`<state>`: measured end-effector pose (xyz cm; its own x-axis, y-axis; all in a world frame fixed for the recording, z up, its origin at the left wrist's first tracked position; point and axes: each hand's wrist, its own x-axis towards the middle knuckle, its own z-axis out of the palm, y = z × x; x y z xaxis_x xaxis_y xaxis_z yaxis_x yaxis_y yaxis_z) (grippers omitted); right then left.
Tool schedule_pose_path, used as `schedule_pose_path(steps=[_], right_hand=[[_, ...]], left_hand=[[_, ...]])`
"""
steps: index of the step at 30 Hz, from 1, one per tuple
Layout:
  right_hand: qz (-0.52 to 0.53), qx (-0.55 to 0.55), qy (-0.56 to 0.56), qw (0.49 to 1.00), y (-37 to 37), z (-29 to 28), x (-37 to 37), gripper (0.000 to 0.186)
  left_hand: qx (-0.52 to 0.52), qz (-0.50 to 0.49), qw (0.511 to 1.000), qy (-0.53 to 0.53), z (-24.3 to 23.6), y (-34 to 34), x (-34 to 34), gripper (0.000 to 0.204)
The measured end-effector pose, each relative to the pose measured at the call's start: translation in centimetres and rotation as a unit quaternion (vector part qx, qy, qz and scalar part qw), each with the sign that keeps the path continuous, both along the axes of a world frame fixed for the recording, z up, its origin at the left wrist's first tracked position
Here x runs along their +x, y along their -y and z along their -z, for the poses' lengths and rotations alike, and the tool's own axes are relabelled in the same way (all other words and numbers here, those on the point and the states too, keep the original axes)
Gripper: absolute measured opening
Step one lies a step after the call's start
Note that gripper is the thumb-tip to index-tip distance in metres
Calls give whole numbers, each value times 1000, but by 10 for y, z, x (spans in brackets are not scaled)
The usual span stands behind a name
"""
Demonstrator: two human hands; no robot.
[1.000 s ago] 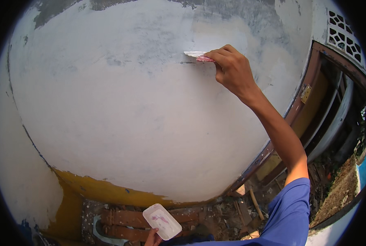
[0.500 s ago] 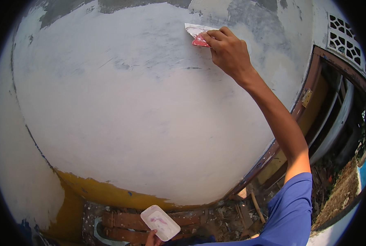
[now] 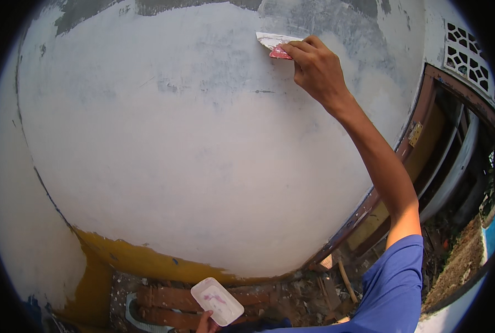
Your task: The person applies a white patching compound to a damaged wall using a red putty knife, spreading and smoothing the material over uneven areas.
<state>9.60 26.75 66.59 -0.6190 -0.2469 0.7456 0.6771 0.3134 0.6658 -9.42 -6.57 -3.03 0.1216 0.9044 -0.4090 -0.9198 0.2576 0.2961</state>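
Fingers of the left hand (image 3: 205, 322) are gripping a corner of a shallow white tray (image 3: 229, 312), low in view; thumb is showing at the rim, other fingers mostly hidden. Tray is carrying only a thin purplish smear, so filler stock is looking low.

Farther out, right hand (image 3: 320, 71) is reaching up, fingers closed in a pinch on a red-and-white scraper (image 3: 272, 43). Blade is lying at the upper wall (image 3: 219, 161), white residue covering it; looks like contact, can't confirm along the full edge.

Coverage: middle and lower wall are showing a fairly even pale coat, reading as mostly done. Around and left of the blade, blue-grey is showing through, so I'm judging that zone partial. A thin dark nick (image 3: 264, 91) below the scraper is standing out unfilled. Top-left grey strip (image 3: 97, 12) is looking uncoated. Bottom mustard band (image 3: 139, 259) is showing bare too; can't tell if it's in scope.

Off right, brown door frame (image 3: 420, 114) is bounding the wall, white vent block (image 3: 469, 54) sitting above it.
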Motion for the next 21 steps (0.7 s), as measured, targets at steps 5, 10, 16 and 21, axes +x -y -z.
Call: schedule_pose_path(steps=[5,10,16,21], right_hand=[[-33,32,-14,999,4,-13,0,28],[41,107,-4,993,-34,1,-16,24],[-75,-86,-5,993,13,25,-9,29],[-35,6,-81,996,10,-91,8,27]], left_hand=[[8,12,1000,-7,16,-3,7,62],[-43,7,999,-17,-8,-7,7,62],[-36,-10,999,-6,-17,3,4,61],[-21,-2,1000,18,-2,-6,9,63]])
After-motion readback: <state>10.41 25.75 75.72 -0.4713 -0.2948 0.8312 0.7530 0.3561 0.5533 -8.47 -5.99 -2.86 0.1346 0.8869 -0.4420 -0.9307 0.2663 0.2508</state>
